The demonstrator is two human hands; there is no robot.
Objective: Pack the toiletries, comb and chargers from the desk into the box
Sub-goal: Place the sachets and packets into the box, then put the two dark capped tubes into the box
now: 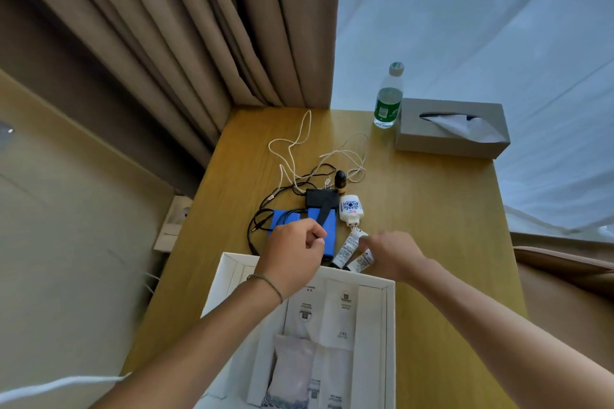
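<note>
My left hand [295,247] pinches the flat black comb [323,213] over the blue pouch [327,236]. My right hand [390,251] closes on a small white toiletry tube [360,261]. The open white cardboard box [388,325] sits just beside them on the wooden desk [432,209].

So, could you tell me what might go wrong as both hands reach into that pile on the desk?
The left hand pinches a black comb lying across tangled black cables; lifting it may snag and drag them. The right hand reaches for small tubes beside the box rim and could knock one off.
</note>
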